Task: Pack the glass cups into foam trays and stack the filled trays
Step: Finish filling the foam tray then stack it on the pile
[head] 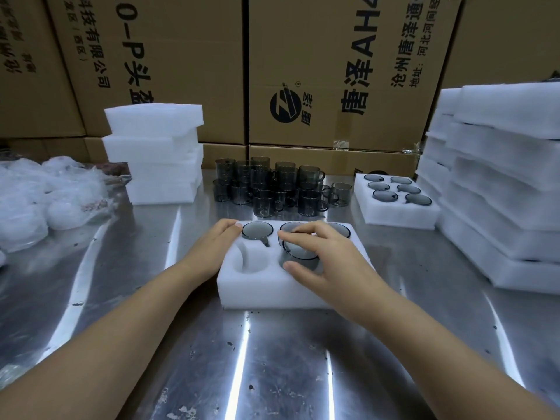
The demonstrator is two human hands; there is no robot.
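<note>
Our right hand (330, 262) pinches a cup (298, 253) between thumb and forefinger in the tray (257, 286), while our left hand (215, 247), fingers together, touches its edge.

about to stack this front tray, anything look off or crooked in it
The glass cup held by the right hand looks tilted in the near middle pocket of the front foam tray, not yet seated. The near left pocket is empty. No breakage or spill shows.
</note>
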